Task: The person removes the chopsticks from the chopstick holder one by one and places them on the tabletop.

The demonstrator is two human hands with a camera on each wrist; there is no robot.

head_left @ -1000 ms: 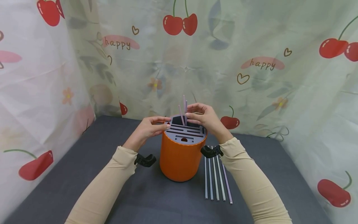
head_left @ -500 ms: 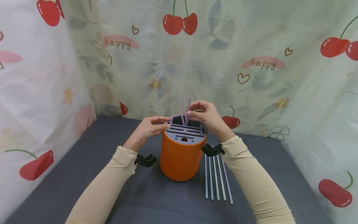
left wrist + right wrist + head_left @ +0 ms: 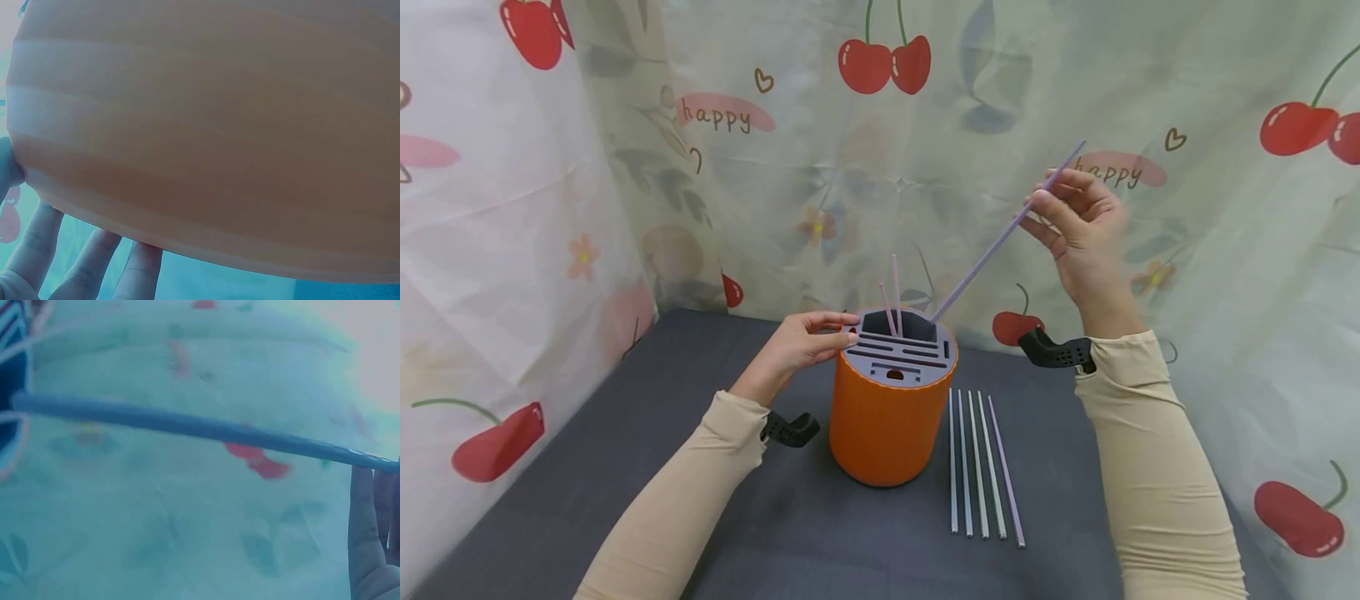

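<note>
An orange knife block (image 3: 883, 433) with a grey slotted top stands upright on the table. My left hand (image 3: 793, 343) holds its left rim, thumb on the top; in the left wrist view several fingers (image 3: 84, 269) lie along its orange wall. My right hand (image 3: 1086, 225), raised to the right of the block, pinches a purple chopstick (image 3: 988, 260) near its upper end. It slants down left, its lower tip overlapping the dark opening's right edge in the head view. Two pinkish chopsticks (image 3: 897, 287) stick up from that opening.
Several metal chopsticks (image 3: 977, 467), silvery and one purple, lie side by side on the dark tablecloth (image 3: 760, 525) right of the block. A cherry-patterned curtain (image 3: 880, 167) hangs behind and at both sides. A black strap is on each wrist.
My right hand has risen up and to the right, drawing the purple chopstick up out of the block's opening. My left hand has stayed at the rim.
</note>
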